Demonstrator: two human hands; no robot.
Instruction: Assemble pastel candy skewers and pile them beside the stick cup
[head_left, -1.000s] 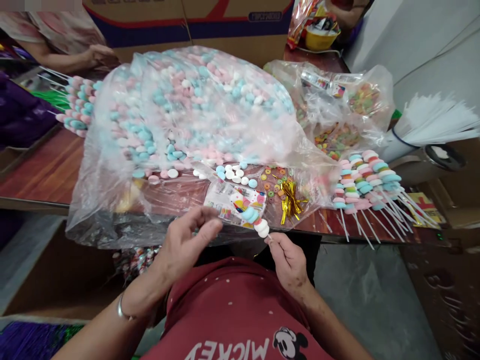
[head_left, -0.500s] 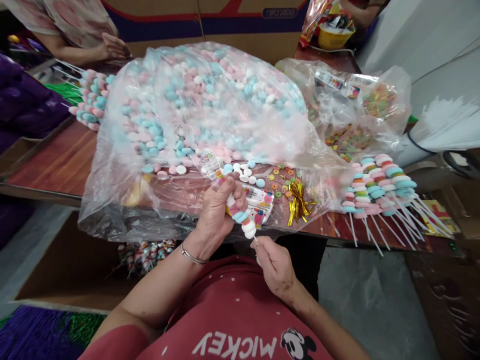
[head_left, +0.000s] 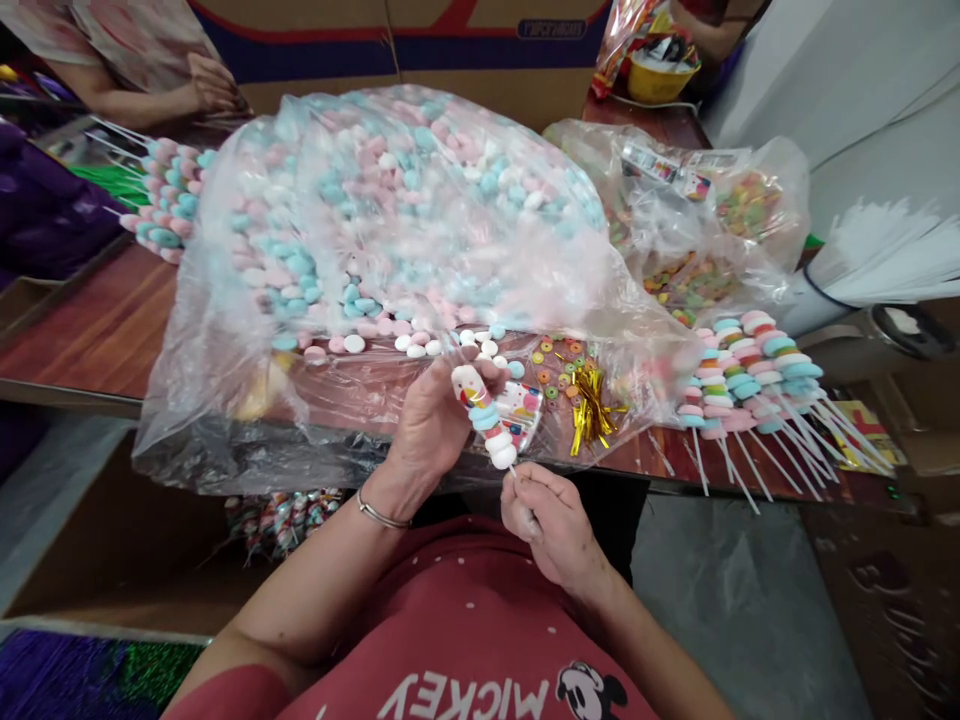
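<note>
My left hand (head_left: pixel 431 420) is closed round a candy skewer (head_left: pixel 484 415) of white, pink and blue discs, held near the table's front edge. Its white stick is pinched in my right hand (head_left: pixel 551 525) just below the candies. A small printed wrapper (head_left: pixel 523 408) lies right behind the skewer. Behind that, a big clear bag (head_left: pixel 375 230) of pink, blue and white candy discs spreads over the wooden table (head_left: pixel 97 330). Loose white discs (head_left: pixel 420 345), small coloured rings (head_left: pixel 555 372) and gold twist ties (head_left: pixel 590 402) lie by its mouth.
Finished candy skewers (head_left: pixel 750 375) are piled at the right, with more (head_left: pixel 161 200) at the far left. A second bag of coloured ring candies (head_left: pixel 690 225) and a bundle of clear sleeves (head_left: pixel 885 250) sit at the right. Another person's hands (head_left: pixel 210 85) rest at the back left.
My left hand has moved from the wrapper's edge onto the candies and closed round them. The skewer has tipped more upright, and my right hand has slid slightly left.
</note>
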